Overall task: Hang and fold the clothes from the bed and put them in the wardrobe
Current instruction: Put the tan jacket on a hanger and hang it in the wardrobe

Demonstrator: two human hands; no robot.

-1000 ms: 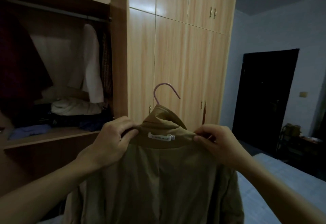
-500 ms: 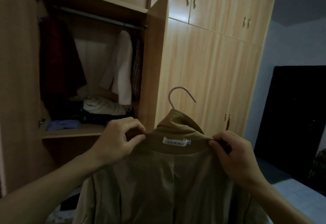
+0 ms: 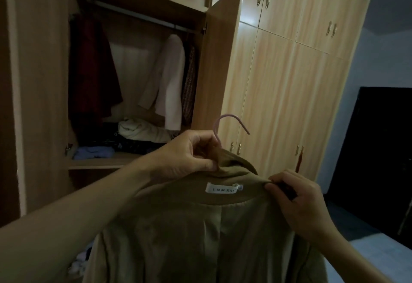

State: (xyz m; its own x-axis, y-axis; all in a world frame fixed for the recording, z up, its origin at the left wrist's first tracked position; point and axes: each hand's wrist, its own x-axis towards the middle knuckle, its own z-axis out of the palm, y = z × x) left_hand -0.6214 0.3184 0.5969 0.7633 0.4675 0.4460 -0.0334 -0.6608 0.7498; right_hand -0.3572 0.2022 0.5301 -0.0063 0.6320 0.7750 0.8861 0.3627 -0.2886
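Observation:
A tan coat (image 3: 200, 233) with a white neck label hangs in front of me on a pink hanger (image 3: 231, 120), whose hook sticks up above the collar. My left hand (image 3: 187, 155) pinches the collar right at the base of the hook. My right hand (image 3: 298, 200) grips the coat's right shoulder edge. Behind them the wardrobe (image 3: 138, 64) stands with its door (image 3: 218, 59) swung out, and its rail (image 3: 138, 16) carries a dark red garment (image 3: 91, 73) and a cream jacket (image 3: 169, 82).
Folded and piled clothes (image 3: 138, 133) lie on the wardrobe shelf (image 3: 102, 163). Shut wardrobe doors (image 3: 289, 82) fill the right side. A dark doorway (image 3: 374, 149) is at far right. A strip of the bed (image 3: 374, 251) shows bottom right. Some clothes (image 3: 82, 260) lie low at left.
The view has turned left, so the open wardrobe section is more in front of me. My left hand has slid along the collar to the base of the hook.

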